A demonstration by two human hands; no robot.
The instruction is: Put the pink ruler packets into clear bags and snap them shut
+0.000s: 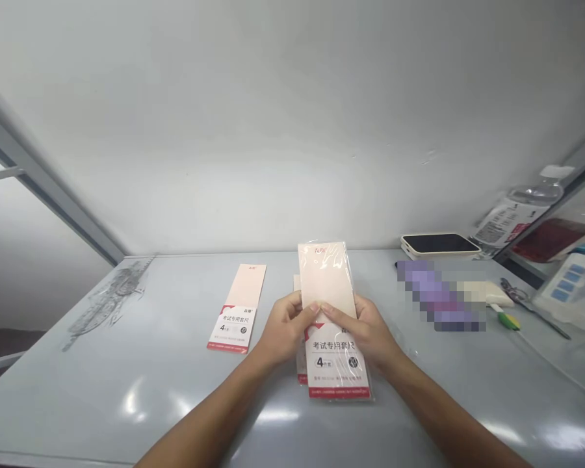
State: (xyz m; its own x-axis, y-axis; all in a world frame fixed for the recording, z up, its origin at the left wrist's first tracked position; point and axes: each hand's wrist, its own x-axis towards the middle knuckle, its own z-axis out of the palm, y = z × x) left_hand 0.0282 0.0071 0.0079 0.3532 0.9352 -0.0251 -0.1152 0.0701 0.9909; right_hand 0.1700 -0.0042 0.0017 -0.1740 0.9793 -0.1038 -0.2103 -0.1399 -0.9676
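Both my left hand (290, 323) and my right hand (365, 328) are closed on a ruler set packet (338, 357) in a clear plastic sleeve, one at each side. My thumbs meet on its front, near the middle. The packet is pale pink above, with a white printed label and a red strip at its lower end. Partly hidden beneath it, another such packet (301, 378) shows along its left edge. To the left, a similar pink and white packet (234, 315) lies on the grey table (175, 390). What it contains cannot be seen.
At the back right lies a phone (439, 244) in a pale case. A blurred purple item (429, 292) is in front of it. Farther right are a clear bottle (521, 205), a metal tool (541, 312) and a white cable (560, 364). A wall (292, 130) rises behind the table.
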